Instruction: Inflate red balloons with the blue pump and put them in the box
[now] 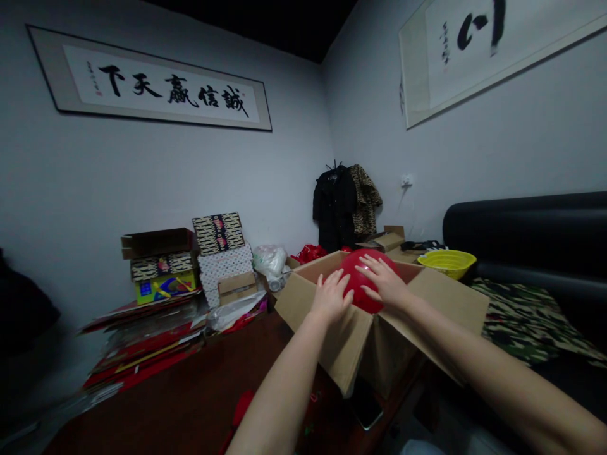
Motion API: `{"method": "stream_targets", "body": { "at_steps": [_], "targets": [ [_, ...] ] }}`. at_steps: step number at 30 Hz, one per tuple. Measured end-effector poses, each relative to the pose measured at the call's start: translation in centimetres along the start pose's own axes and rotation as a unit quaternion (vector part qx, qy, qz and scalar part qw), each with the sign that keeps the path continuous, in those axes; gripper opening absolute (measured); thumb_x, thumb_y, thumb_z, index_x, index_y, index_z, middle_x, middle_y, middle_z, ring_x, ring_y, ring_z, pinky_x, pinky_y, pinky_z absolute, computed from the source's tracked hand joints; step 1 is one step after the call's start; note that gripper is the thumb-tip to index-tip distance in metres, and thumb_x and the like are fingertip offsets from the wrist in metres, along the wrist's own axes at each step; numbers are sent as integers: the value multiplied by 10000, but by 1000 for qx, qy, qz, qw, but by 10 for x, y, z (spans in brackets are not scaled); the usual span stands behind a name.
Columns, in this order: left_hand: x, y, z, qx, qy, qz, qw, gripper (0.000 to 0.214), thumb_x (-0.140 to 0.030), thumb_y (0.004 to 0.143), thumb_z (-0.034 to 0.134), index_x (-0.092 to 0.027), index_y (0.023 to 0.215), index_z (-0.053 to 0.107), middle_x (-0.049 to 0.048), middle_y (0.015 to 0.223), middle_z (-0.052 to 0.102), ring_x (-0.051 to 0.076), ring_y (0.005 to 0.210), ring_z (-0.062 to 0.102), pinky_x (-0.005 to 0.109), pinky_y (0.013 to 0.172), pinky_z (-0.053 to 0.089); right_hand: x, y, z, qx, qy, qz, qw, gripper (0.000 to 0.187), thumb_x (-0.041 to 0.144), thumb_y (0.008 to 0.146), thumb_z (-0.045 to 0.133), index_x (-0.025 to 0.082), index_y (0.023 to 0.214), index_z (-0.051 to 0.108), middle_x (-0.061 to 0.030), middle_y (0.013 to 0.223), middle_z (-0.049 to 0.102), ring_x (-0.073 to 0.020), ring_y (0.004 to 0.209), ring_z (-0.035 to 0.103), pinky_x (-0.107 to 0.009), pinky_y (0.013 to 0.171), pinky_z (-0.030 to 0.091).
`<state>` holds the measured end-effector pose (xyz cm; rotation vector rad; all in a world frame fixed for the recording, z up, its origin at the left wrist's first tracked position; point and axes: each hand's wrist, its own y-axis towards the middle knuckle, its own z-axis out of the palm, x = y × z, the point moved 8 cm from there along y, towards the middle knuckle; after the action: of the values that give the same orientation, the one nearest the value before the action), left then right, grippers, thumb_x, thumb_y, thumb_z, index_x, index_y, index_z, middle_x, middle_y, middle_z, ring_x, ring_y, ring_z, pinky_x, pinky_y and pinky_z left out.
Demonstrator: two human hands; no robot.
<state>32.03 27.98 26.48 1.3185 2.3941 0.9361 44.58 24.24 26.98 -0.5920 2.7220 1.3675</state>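
A glossy red ball-shaped thing (pixel 353 281) sits at the mouth of an open cardboard box (pixel 429 297); its underside is hidden. My left hand (pixel 331 297) rests on its near left side, fingers spread over the curve. On the right side, my right hand (pixel 385 282) presses against the surface with its fingers apart, so the round thing is held between both hands. The box flaps are folded outward, and one hangs down beneath my left hand. Just below that flap, a dark phone (pixel 366 407) lies on the brown table (pixel 213 385).
Left of the box stand stacked patterned boxes (pixel 222 259) and a pile of flat red packaging (pixel 147 347). A yellow plastic basket (pixel 448 262) is at the right, near a black sofa (pixel 531 227) with camouflage cloth (pixel 531 316). Coats (pixel 336 205) hang behind.
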Motion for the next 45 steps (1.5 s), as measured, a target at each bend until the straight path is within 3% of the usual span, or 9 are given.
{"method": "stream_targets", "body": {
  "at_steps": [7, 14, 20, 27, 34, 45],
  "targets": [
    [2, -19, 6, 14, -4, -8, 1000, 459, -410, 863, 378, -222, 1275, 455, 110, 1368, 434, 237, 1258, 373, 524, 1046, 220, 7, -5, 16, 32, 5, 4, 999, 533, 397, 833, 485, 198, 1320, 400, -128, 1394, 367, -269, 1308, 268, -538, 1018, 266],
    [0, -33, 1, 19, -19, -17, 999, 463, -408, 863, 377, -228, 1285, 443, 113, 1359, 444, 232, 1261, 373, 521, 1049, 219, 30, -4, 15, 46, 18, -15, 999, 510, 428, 836, 485, 221, 1299, 428, -122, 1392, 372, -268, 1305, 278, -548, 1018, 271],
    [-1, -59, -11, 4, -32, -16, 999, 490, -404, 850, 406, -233, 1309, 408, 101, 1385, 415, 222, 1287, 333, 512, 1058, 210, 68, -5, 10, 65, 46, -39, 996, 537, 395, 839, 488, 239, 1339, 369, -102, 1410, 346, -257, 1323, 236, -537, 1033, 262],
    [10, -108, -34, 23, -40, -43, 998, 523, -387, 843, 417, -222, 1337, 370, 107, 1414, 370, 226, 1306, 297, 512, 1068, 181, 127, 0, 15, 91, 105, -73, 988, 599, 368, 827, 491, 236, 1377, 292, -95, 1426, 319, -253, 1331, 214, -543, 1055, 214],
    [29, -190, -53, 41, -39, -92, 994, 539, -341, 821, 466, -227, 1340, 376, 117, 1433, 332, 249, 1308, 291, 538, 1069, 156, 206, -8, 35, 126, 168, -112, 971, 601, 316, 794, 506, 190, 1356, 337, -110, 1422, 323, -255, 1343, 170, -523, 1075, 173],
    [61, -376, -56, 99, -5, -252, 963, 564, -278, 840, 439, -254, 1385, 298, 95, 1456, 292, 249, 1324, 263, 560, 1064, 168, 358, -57, 105, 201, 330, -140, 912, 618, 277, 756, 519, 219, 1347, 351, -87, 1443, 287, -254, 1345, 159, -524, 1071, 160]
  ]
}}
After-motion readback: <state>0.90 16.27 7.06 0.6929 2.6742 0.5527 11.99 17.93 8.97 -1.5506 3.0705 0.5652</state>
